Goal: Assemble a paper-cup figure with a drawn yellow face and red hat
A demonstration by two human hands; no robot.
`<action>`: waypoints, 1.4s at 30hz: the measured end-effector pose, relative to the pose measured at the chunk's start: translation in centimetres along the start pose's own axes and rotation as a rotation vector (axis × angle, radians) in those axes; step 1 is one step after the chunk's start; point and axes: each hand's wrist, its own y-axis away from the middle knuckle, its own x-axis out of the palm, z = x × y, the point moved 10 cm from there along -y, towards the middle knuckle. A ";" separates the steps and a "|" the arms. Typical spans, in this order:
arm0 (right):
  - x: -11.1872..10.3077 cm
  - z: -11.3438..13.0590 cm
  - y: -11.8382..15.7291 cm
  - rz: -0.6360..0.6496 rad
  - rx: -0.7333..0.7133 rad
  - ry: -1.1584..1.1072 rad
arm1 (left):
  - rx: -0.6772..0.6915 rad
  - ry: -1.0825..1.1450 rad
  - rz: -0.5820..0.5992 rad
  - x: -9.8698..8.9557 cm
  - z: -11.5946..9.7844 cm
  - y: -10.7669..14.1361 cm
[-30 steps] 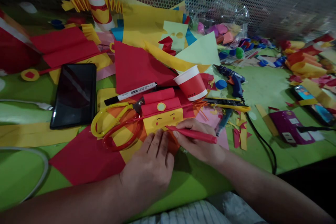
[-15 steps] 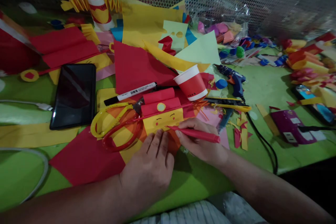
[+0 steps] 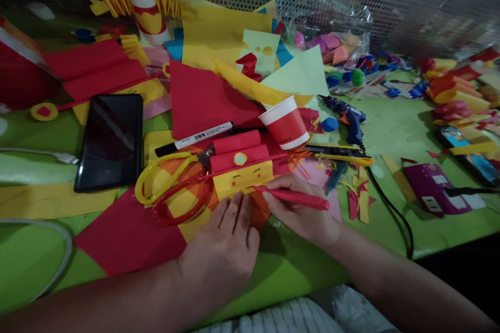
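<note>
Pinched a red marker [image 3: 299, 197] between the thumb and fingers of the right hand [image 3: 307, 223], tilted low, with its tip at the lower part of the yellow paper face [image 3: 253, 176]. Laid the left hand [image 3: 222, 250] palm down, fingers close together and fairly straight, with fingertips on the face's bottom edge. Had the face in front of the body, over orange, yellow and red paper, below a red folded paper hat [image 3: 230, 161] bearing a pale round disc [image 3: 240, 158]. Showed two drawn closed eyes and two red cheek dots on it.

Had scissors [image 3: 191, 158] just left of the face, with one yellow and one red handle and blades partly hidden. Had a black-capped white marker [image 3: 203, 136] above them, beside a large red sheet [image 3: 207, 99], and a tilted red-and-white paper cup [image 3: 287, 127] above and right of the face.

Had a dark phone [image 3: 111, 143] farther left on the green surface [image 3: 390, 130], near the end of a white cable [image 3: 65, 157]. Had a blue glue gun [image 3: 353, 124] right of the cup, and a purple box [image 3: 434, 190] farther right with a black plug [image 3: 457, 192] at its side. Had a paper figure [image 3: 148, 18] standing at the back left.
</note>
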 end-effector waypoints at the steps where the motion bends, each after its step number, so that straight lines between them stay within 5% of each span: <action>1: 0.0 0.0 0.0 -0.001 0.001 -0.002 | 0.002 -0.001 0.006 0.1 0.0 0.0; 42: -0.1 0.1 -0.2 -0.016 0.004 -0.011 | -0.001 -0.004 0.001 0.1 0.0 0.0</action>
